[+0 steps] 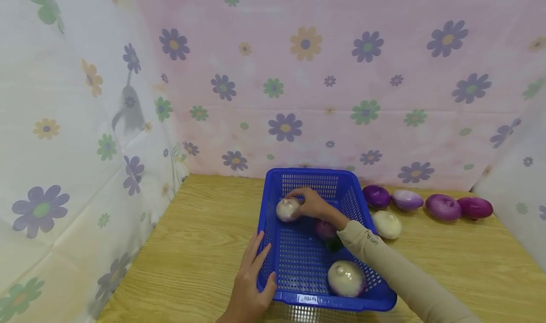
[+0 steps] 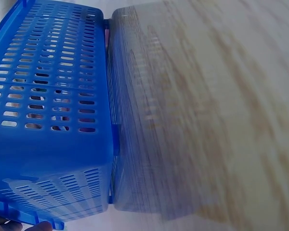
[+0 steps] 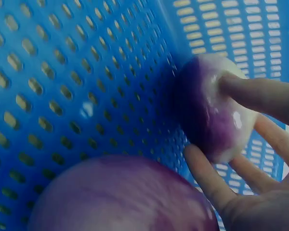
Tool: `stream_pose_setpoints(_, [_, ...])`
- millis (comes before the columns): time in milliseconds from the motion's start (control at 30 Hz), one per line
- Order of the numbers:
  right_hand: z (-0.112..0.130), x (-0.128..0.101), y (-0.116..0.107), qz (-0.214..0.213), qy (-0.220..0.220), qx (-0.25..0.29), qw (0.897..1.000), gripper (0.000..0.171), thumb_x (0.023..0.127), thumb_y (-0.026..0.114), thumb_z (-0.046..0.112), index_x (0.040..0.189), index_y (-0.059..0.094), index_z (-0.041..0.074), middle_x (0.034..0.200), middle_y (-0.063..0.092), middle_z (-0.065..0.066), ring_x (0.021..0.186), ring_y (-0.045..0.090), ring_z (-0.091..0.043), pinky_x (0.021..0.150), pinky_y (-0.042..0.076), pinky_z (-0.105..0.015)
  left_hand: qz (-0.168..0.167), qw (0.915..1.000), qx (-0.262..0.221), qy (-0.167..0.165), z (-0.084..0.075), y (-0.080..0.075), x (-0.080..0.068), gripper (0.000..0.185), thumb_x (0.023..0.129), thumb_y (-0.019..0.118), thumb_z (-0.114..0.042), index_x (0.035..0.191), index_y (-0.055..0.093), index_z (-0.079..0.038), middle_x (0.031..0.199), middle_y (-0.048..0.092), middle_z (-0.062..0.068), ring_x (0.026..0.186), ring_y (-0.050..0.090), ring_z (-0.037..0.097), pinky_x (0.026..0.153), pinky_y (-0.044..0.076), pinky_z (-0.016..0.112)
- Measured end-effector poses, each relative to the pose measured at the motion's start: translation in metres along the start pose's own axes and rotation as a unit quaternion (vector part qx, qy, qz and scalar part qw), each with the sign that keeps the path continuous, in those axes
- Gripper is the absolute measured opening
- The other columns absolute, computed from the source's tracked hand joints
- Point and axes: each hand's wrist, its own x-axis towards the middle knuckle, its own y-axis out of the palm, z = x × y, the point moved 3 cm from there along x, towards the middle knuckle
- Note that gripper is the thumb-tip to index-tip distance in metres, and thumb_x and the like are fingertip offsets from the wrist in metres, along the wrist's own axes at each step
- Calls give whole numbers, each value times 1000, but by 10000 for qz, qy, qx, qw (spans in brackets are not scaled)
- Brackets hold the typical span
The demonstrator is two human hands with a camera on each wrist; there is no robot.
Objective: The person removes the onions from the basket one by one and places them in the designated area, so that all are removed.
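Note:
In the head view my right hand reaches into a blue plastic basket and grips a white and purple onion near the far left wall. The right wrist view shows thumb and fingers around this onion, close to the basket wall. A purple onion lies under my right wrist, partly hidden, beside a dark green patch I cannot identify. Another white and purple onion sits in the near right corner. My left hand rests on the basket's near left edge, fingers fairly straight, thumb spread.
Right of the basket, a row of purple onions lies along the back of the wooden table. A whitish onion sits against the basket's right side. Flowered cloth hangs behind and at both sides.

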Motion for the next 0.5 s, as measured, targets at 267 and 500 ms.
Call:
stream_pose_setpoints(267, [-4, 2, 9, 302, 32, 646, 9974, 65, 65, 81, 1, 125, 56, -4, 126, 56, -17, 106, 55, -31, 87, 48, -42, -94, 9999, -17, 90, -2, -1, 0, 58, 74, 64, -7, 130, 53, 1, 146, 35, 20, 135, 30, 39, 109, 20, 23])
stream_pose_setpoints(500, [-4, 2, 13, 249, 161, 623, 9976, 66, 65, 84, 11, 125, 58, 1, 120, 57, -11, 100, 55, -26, 83, 48, -38, -168, 9997, -31, 170, -2, 1, 1, 58, 74, 64, -7, 130, 53, 1, 145, 36, 21, 135, 30, 40, 110, 17, 20])
